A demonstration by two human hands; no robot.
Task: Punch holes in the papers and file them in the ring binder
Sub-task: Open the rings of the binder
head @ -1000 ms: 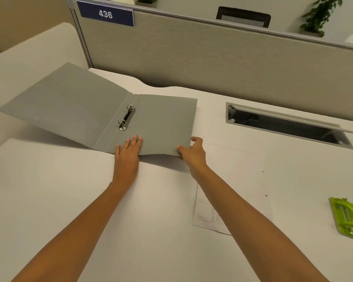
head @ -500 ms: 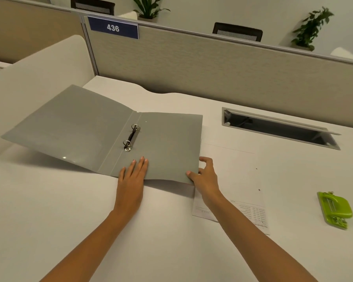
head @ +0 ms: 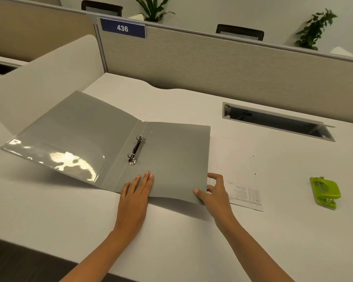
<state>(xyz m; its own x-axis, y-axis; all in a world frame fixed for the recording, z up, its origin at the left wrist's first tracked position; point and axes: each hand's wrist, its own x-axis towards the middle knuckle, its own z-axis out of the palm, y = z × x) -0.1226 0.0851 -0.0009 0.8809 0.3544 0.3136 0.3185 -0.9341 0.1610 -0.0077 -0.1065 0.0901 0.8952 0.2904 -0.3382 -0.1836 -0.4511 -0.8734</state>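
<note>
A grey ring binder (head: 171, 151) lies open on the white desk, its two metal rings (head: 136, 149) on the spine. Its left cover hangs tilted above the desk. My left hand (head: 136, 194) rests flat on the right cover's near edge, fingers straight. My right hand (head: 214, 192) grips the right cover's near right corner, thumb on top. A printed paper (head: 246, 192) lies on the desk just right of the binder, partly under its cover. A green hole punch (head: 325, 192) sits further right.
A cable slot with a raised lid (head: 277, 122) is cut into the desk at the back right. A beige partition with the sign 436 (head: 122, 27) bounds the rear. A curved side panel (head: 49, 72) stands at the left. The desk's front edge (head: 49, 249) is near.
The binder has slid toward me and slightly right under both hands, covering more of the paper. The view has tipped up and shows more of the desk's front edge.
</note>
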